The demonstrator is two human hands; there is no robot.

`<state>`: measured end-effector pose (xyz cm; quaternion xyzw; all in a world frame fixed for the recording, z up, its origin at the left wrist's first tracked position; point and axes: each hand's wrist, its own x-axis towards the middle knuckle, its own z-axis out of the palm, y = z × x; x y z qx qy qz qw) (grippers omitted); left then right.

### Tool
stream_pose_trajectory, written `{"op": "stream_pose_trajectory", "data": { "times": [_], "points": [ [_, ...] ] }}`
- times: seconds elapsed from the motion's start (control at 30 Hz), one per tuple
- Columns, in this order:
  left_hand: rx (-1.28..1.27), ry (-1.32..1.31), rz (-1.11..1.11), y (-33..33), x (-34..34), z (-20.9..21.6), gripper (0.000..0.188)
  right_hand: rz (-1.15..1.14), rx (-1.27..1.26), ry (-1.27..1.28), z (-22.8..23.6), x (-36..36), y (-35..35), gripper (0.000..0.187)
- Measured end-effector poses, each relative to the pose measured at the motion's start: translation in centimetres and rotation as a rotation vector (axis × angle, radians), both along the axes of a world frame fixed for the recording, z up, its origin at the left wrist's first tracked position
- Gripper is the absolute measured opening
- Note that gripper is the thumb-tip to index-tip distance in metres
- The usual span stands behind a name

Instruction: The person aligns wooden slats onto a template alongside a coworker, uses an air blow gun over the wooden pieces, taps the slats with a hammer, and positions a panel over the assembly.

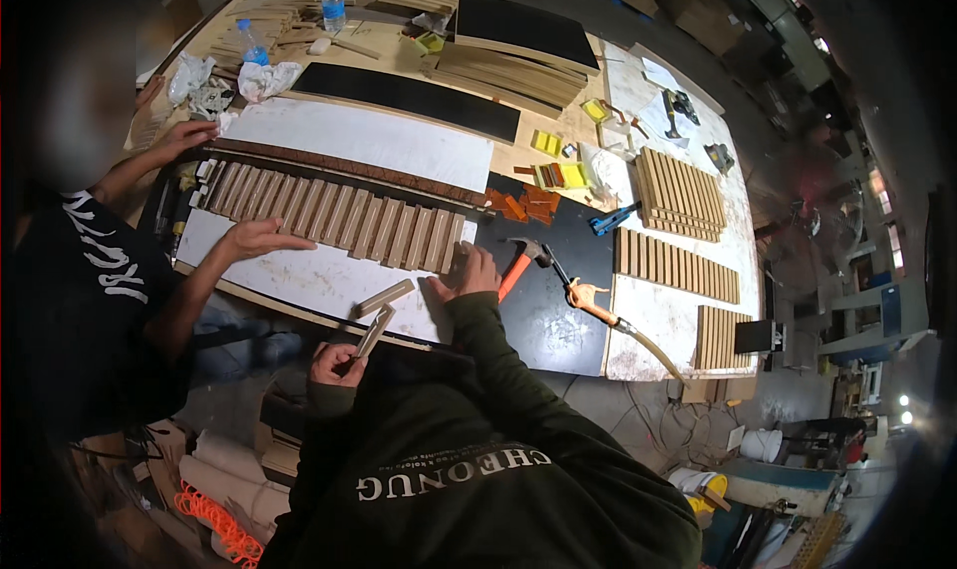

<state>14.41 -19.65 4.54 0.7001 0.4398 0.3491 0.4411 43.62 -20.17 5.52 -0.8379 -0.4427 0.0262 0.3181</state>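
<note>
My left hand (337,366) is closed round one end of a short wooden strip (375,332), which it holds tilted up at the table's near edge. A second loose wooden strip (386,298) lies on the white board (289,275) just beyond it. My right hand (469,274) rests at the right end of a long row of wooden strips (329,213), thumb and fingers apart, its fingertips by the last strip. Whether they touch that strip I cannot tell. The strips stand side by side along a dark brown bar (349,170).
At the left a co-worker's hand (261,240) hovers over the row, the other (189,135) by the bar's end. Right of me lie a hammer (516,273), a hosed tool (590,298), a blue tool (613,220) and slatted wooden panels (680,192). Bottles (333,2) stand far left.
</note>
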Motion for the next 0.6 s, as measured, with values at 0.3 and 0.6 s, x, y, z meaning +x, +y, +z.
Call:
{"op": "stream_pose_trajectory", "data": {
  "times": [0.3, 0.6],
  "points": [
    [0.03, 0.051, -0.066, 0.8, -3.1, 0.0, 0.022, -0.046, -0.064, -0.127, 0.6, -1.3, 1.8, 0.097],
    [0.014, 0.039, -0.057, 2.0, -4.7, 0.7, 0.022, -0.058, -0.187, -0.169, 1.6, -2.0, 3.7, 0.106]
  ]
}}
